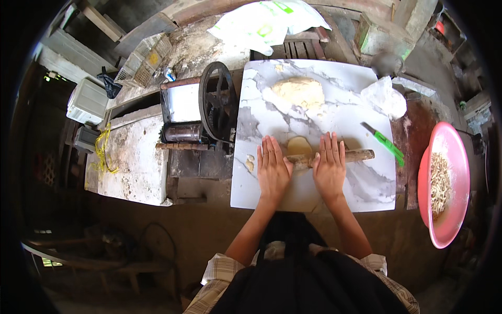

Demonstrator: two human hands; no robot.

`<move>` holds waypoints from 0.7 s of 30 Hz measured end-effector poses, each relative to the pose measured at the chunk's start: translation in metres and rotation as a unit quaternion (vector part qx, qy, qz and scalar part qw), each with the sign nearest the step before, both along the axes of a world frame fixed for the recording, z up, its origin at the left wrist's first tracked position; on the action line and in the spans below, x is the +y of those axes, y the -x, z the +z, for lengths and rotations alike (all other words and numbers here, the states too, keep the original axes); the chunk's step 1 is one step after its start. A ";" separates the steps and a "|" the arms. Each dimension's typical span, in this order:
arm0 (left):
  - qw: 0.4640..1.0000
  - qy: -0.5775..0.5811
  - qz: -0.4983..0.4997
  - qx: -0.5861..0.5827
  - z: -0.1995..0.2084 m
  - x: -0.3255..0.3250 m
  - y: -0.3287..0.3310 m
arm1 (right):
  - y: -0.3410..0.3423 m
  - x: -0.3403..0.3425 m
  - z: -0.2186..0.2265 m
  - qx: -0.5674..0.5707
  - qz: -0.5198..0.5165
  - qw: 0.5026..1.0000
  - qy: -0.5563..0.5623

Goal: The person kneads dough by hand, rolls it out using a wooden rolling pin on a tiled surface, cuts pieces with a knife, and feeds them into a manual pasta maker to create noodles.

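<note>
My left hand [273, 168] lies flat with fingers stretched forward on the left part of a wooden rolling pin [361, 155]. On the pin's right part rests my right hand [329, 166], its fingers also straight and open; the pin's right end sticks out beyond it. Between the hands, a small flattened round of dough [299, 144] shows just beyond the pin. Farther back on the marbled white board [251, 120] sits a large lump of pale dough [299, 93]. Small dough scraps [250, 163] lie left of my left hand. A knife with a green handle [388, 144] lies at the right.
At the board's far right corner is a white plastic bag [384, 98]. A pink basin [460, 183] holding many thin pale strips stands off to the right. A roller machine with a dark wheel [217, 102] borders the board's left side. Behind lies a white sack [261, 26].
</note>
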State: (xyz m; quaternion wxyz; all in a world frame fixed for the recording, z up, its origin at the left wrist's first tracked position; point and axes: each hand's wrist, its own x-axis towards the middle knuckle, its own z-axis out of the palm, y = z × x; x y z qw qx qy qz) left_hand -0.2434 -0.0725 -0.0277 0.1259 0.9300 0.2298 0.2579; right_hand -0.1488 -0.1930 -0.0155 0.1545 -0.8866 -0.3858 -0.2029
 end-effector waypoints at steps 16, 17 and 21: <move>0.999 -0.016 -0.047 -0.006 0.005 0.001 0.012 | 0.011 -0.004 0.000 0.012 -0.017 1.000 0.004; 0.998 -0.025 -0.050 0.000 -0.001 0.008 0.005 | 0.004 0.001 -0.003 0.004 -0.017 1.000 0.001; 0.997 -0.063 -0.034 -0.015 0.006 0.034 -0.034 | -0.030 0.024 -0.007 -0.031 -0.041 0.999 -0.001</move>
